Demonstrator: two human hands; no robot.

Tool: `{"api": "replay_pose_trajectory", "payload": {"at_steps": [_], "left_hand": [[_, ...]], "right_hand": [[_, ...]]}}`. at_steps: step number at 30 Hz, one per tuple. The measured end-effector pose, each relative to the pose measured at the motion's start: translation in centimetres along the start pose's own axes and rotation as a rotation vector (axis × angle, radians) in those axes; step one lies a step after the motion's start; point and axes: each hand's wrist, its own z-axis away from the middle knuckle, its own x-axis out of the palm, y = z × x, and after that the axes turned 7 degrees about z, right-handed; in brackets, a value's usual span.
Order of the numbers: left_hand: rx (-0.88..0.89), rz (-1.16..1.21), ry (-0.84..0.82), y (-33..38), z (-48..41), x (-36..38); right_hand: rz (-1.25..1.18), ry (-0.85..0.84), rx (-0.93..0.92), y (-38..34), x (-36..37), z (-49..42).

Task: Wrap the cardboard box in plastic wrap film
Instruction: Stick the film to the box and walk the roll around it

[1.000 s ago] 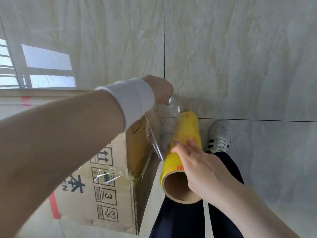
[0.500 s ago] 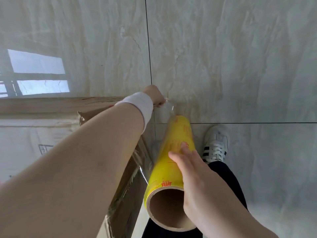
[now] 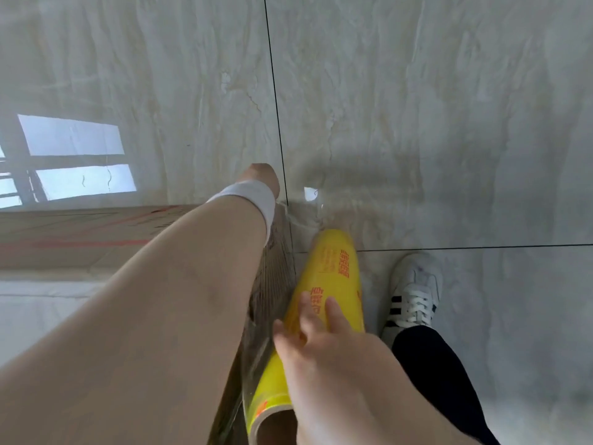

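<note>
Tiled floor (image 3: 449, 123): film roll (image 3: 333, 277) lies lengthwise, just right of cardboard box (image 3: 80, 232); right hand (image 3: 327, 354) nearer, flat on it; left hand (image 3: 261, 176), grip hidden.

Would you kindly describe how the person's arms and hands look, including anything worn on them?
The left forearm and right forearm are bare, no sleeves showing. A white wristband circles the left wrist; little of the left hand shows beyond it. The right hand is bare, with no glove, ring or watch visible.
</note>
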Motion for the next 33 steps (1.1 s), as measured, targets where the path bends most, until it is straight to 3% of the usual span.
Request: {"api": "replay_pose_trajectory", "payload": {"at_steps": [3, 6, 10, 12, 19, 21, 24, 28, 30, 33], "left_hand": [[-0.002, -0.082, -0.041, -0.1, -0.7, 0.2], [0.026, -0.212, -0.143, -0.1, -0.8, 0.5], [0.033, -0.279, -0.192, -0.4, -2.8, 1.5], [0.035, -0.279, -0.194, -0.3, -3.1, 1.5], [0.045, -0.145, -0.005, 1.0, 2.9, 0.4], [0.094, 0.086, 0.098, 2.2, 5.9, -0.7], [0.251, 0.725, 0.219, 3.4, 12.8, -3.8], [0.454, 1.440, 0.586, -1.4, 25.2, -1.8], [0.469, 1.666, 0.597, -4.2, 29.9, 2.1], [0.361, 1.770, 0.410, -5.6, 33.1, 8.0]], "right_hand": [[-0.035, 0.361, 0.130, 0.2, 2.9, -0.8], [-0.151, 0.542, 0.095, 1.0, 5.9, -0.3], [-0.473, 0.384, 0.073, 1.8, 7.2, 1.1], [-0.644, 0.394, 0.088, 2.1, 7.9, 1.4], [-0.588, 0.375, 0.010, 2.7, 8.4, 1.6], [-0.668, 0.415, -0.047, 3.2, 8.4, 2.0], [-0.905, 0.320, -0.089, 3.9, 8.2, 2.2], [-1.283, 0.411, 0.061, 3.9, 8.2, 0.7], [-1.467, 0.379, 0.084, 4.0, 8.6, -0.1], [-1.729, 0.263, 0.119, 4.1, 9.0, -1.8]]}}
